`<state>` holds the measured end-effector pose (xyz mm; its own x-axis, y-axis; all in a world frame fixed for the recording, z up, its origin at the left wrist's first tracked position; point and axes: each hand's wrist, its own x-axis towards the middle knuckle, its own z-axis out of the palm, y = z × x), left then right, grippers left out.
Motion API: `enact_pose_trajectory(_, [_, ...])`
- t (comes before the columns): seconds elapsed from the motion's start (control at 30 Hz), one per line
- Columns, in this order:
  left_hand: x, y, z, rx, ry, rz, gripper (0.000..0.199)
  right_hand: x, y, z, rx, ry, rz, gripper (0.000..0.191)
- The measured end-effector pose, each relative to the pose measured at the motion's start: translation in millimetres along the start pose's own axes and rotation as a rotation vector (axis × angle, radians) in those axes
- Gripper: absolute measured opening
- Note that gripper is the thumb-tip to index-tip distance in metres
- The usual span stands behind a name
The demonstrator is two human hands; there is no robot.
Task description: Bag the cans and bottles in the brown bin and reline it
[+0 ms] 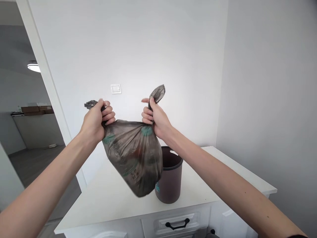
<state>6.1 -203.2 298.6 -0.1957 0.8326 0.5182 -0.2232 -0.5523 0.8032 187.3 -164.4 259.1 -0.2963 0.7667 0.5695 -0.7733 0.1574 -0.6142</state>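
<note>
Pale walls (173,49) meet in a corner off to the right of my grip, and a white counter (99,205) spreads out below it. Both my hands are closed on one bag (135,155), dark and see-through, each clamped on a gathered end of it. My left hand (99,119) is a fist, thumb up, fingers curled round the plastic; a crumpled tail (91,104) of it pokes out behind the thumb, on the side away from my other hand. My right hand (158,117) has three fingers folded tight around a twisted strip, the thumb lying against it and the index finger sticking out towards my left hand. A loop (158,92) of plastic stands up above that thumb.

My fists are well apart, with the bag's top edge stretched between them. Its body hangs beneath, slanting to a low corner, and green and reddish patches show through; I cannot tell what they are.

Below my right hand a dark bin (170,185) stands upright on the counter, partly hidden behind the bag. Under it, on the front, is a drawer with a black handle (177,224). Above the gap between my hands, nearer the left, a switch (116,89) sits on the wall. Beyond my left forearm, boxes (37,109) lie in another room.
</note>
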Motion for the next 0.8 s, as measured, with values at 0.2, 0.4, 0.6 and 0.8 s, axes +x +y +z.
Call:
enact_pose_trajectory(0.2, [-19,-41,-57.3,0.153,-0.085,-0.304,0.032,-36,82,-31,-0.122,0.016,0.269,0.035])
enact_pose_trajectory(0.4, [-33,-109,-85.2,0.303,-0.019,-0.333,0.033,-51,149,-66,-0.762,0.012,0.151,0.04])
enact_pose_trajectory(0.6, [-44,-146,-95.6,0.507,-0.124,-0.322,0.044,-41,173,-95,-1.189,0.067,0.143,0.043])
enact_pose_trajectory(0.8, [-39,-138,-99.9,1.058,-0.287,-0.058,0.05,-45,173,-85,-1.104,0.003,0.258,0.032])
